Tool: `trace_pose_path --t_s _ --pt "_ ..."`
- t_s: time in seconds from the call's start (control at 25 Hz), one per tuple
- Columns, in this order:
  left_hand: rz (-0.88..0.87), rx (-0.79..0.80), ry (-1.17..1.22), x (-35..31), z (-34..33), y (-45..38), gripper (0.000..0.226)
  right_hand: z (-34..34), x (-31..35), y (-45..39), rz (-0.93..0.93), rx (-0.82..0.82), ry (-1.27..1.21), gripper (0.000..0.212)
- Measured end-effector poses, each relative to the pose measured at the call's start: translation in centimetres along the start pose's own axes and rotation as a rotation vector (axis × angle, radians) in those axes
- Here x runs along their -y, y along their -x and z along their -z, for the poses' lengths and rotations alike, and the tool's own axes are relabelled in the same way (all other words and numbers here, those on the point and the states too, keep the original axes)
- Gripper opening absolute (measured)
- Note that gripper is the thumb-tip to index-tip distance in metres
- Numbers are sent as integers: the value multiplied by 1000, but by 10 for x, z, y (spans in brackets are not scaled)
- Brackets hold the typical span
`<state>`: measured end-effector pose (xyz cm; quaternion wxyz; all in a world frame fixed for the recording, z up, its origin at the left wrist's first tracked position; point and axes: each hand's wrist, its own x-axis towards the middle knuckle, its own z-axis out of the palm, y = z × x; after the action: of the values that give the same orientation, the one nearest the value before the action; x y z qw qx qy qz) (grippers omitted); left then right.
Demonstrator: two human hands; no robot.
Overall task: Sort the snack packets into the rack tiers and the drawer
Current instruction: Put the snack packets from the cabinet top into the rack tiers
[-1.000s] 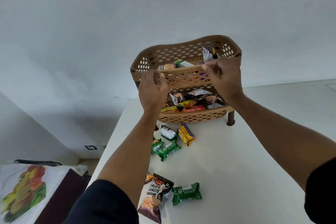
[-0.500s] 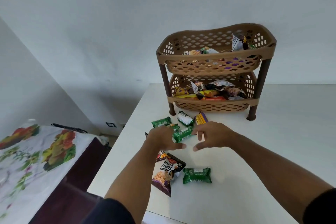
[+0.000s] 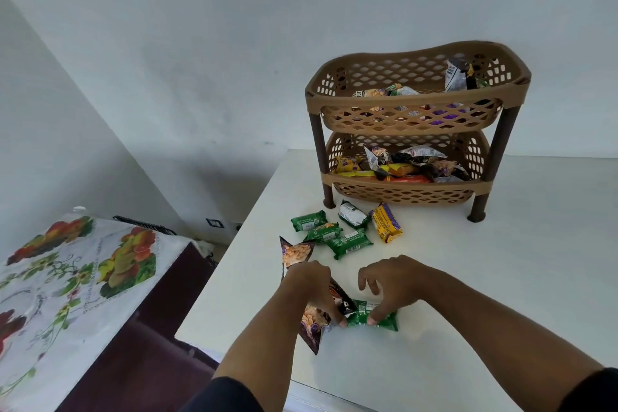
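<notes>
A brown two-tier rack (image 3: 418, 97) stands at the back of the white table (image 3: 501, 278), with snack packets in both tiers. Loose packets lie in front of it: three green ones (image 3: 347, 241), a white-green one (image 3: 352, 214) and a yellow one (image 3: 386, 222). Nearer me lie a peanut packet (image 3: 311, 328), a second peanut packet (image 3: 296, 252) and a green packet (image 3: 381, 319). My right hand (image 3: 398, 284) curls over the green packet, thumb and fingers on its edges. My left hand (image 3: 311, 284) covers the near peanut packet; its grip is hidden. No drawer is visible.
The table's left edge runs close to my left arm. Below it to the left stands a dark cabinet under a fruit-print cloth (image 3: 67, 278). A white wall is right behind the rack.
Both hands left the rack's top tier, came down over the loose green packets, then drew back toward me onto the nearest packets. The view tilted down.
</notes>
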<state>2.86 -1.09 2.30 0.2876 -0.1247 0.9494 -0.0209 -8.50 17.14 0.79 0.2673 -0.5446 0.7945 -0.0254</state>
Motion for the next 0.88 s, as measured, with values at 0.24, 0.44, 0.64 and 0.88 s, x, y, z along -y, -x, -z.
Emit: trace_pose_path --t_s 0.24,0.44,0.64,0.88 --pt "2 157 5 -3 17 -5 59 -5 -8 -2 22 21 56 58" --pt "-23 298 287 6 41 -15 56 7 -27 3 -15 -40 -118 51" --pt "-117 230 631 21 85 -10 49 44 -48 15 1 -270 -280 39" --pt "-273 -182 946 45 172 21 57 127 -47 43 236 -825 -466 37"
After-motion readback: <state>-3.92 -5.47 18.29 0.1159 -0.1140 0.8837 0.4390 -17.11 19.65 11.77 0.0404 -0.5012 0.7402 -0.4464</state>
